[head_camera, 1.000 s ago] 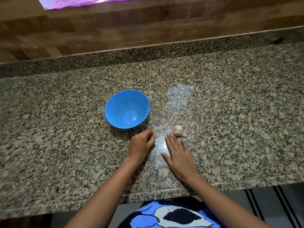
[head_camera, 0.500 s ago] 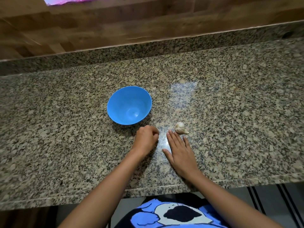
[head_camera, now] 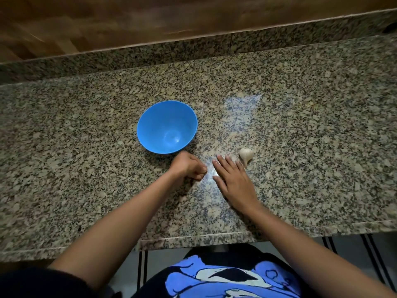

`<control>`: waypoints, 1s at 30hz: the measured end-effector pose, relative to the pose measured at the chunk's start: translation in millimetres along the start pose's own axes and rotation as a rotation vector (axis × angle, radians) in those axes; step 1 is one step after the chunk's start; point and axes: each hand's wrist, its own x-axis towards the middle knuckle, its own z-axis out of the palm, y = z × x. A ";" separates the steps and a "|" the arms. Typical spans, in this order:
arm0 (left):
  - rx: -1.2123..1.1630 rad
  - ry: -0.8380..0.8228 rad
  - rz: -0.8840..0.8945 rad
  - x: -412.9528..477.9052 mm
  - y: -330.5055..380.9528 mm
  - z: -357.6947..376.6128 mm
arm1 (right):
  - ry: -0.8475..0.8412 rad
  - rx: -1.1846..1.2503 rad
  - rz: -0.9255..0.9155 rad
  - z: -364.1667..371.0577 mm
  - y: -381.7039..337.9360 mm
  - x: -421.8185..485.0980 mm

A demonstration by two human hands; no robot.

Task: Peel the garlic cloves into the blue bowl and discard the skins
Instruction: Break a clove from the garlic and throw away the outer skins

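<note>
Head view. Garlic (head_camera: 246, 154) is seen right of centre on the counter (head_camera: 300, 147), skin on; whether it is a bulb or a single clove cannot be told. Bowl (head_camera: 150, 130) is placed left of centre, empty, apart from the garlic. No loose skins are seen, so peeling is judged not yet begun.

Step in hand, as judged: the garlic is to be picked up. This is best done by the right hand (head_camera: 233, 179), the nearer one. The rounded body should be pinched, not the papery tail. Peeling is best done close to the bowl, with skins kept out of it and piled aside.

Pose: the right hand is laid flat, palm down, fingers straight and slightly spread. Its outer fingertip is just beside the garlic; contact cannot be told. Left hand (head_camera: 188, 166) is rested just below the bowl, fingers curled into a fist, nothing seen held. Both forearms are extended from the bottom of the frame.
</note>
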 end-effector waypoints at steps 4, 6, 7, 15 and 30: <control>0.036 0.035 -0.039 3.7 6.0 2.4 | 0.014 0.006 -0.001 0.8 1.7 0.3; 0.068 0.063 -0.023 2.9 5.8 5.3 | 0.014 0.006 -0.007 1.0 1.3 -0.9; 0.096 0.082 0.006 2.7 4.0 5.9 | 0.022 0.007 -0.015 1.2 0.7 -1.3; -0.640 -0.105 -0.004 -15.4 -31.2 0.6 | 0.173 0.747 0.107 -19.2 -12.0 10.9; -0.239 0.179 0.461 -16.7 -44.9 19.6 | 0.213 0.938 0.212 -11.3 -17.2 16.8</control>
